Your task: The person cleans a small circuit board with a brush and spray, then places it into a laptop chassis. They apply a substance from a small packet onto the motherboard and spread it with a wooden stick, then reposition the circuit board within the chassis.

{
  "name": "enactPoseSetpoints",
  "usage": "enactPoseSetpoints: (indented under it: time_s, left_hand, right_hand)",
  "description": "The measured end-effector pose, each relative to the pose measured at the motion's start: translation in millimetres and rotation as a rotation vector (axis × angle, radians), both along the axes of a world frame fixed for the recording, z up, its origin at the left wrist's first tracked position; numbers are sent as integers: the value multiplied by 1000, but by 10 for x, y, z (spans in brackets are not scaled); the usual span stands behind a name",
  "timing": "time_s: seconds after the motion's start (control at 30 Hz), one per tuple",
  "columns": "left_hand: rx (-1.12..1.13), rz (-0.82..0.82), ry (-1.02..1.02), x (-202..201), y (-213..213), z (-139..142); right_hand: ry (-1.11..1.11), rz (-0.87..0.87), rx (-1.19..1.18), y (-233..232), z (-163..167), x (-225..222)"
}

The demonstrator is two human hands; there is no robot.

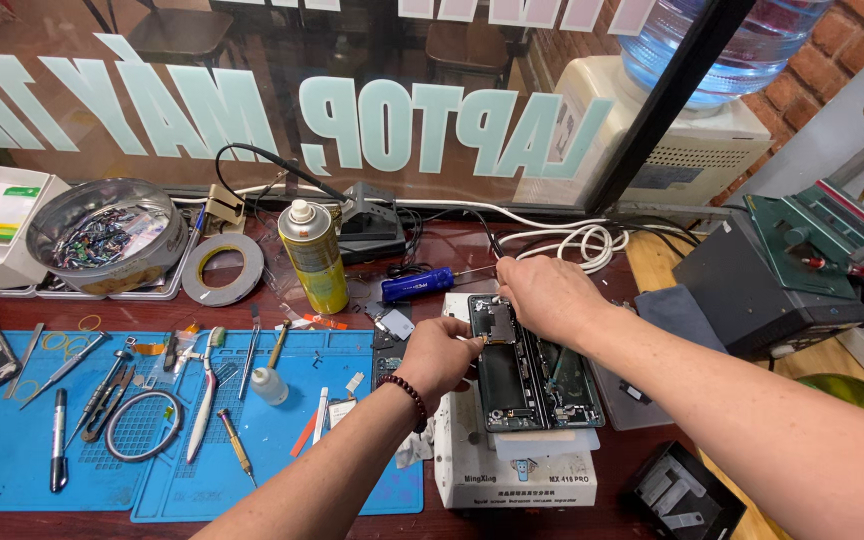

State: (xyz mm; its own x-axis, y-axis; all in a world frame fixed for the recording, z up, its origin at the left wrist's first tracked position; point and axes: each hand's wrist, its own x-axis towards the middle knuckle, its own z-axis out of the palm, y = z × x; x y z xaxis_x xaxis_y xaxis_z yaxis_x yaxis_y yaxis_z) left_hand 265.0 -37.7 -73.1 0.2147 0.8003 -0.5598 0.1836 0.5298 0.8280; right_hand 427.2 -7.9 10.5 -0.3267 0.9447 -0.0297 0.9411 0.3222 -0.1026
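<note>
Here I see the opened phone (532, 375) lying on the white heating block (512, 470). My left hand (439, 358) pinches what may be a thin tool at its upper left edge. My right hand (547, 292), fingers curled, presses the phone's top end.

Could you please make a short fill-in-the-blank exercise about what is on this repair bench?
1. Both hands, the left hand and the right hand, touch an opened ____.
2. The left wrist wears a bracelet of dark ____.
3. The spray can is ____ in colour.
4. The tweezers lie on a ____ mat.

Missing words: phone; beads; yellow; blue
</note>
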Motion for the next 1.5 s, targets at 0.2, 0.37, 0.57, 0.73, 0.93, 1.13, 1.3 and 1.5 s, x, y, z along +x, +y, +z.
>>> enactPoseSetpoints:
  time_s: [0.2, 0.37, 0.57, 0.73, 0.93, 1.13, 1.3, 1.5]
  left_hand:
    - [9, 16, -30, 5, 13, -46]
    - [10, 20, -43, 8, 20, -74]
    - [14, 3, -50, -5, 13, -59]
    - [17, 10, -37, 5, -5, -24]
    - [10, 4, -17, 5, -12, 11]
    - [9, 0, -33, 1, -12, -6]
    - [5, 8, -39, 4, 2, -41]
    - [7, 9, -41, 12, 34, -85]
  right_hand:
    - [-27, -60, -21, 30, 44, -58]
    - [-115, -33, -23, 95, 52, -75]
    - [-23, 35, -105, 160, 12, 11]
    - [-77, 174, -97, 152, -1, 42]
    - [-120, 79, -76, 120, 12, -33]
    - [-175, 106, -58, 162, 17, -34]
    - [-260, 156, -53, 197, -36, -39]
    - [-275, 252, -22, 236, 18, -58]
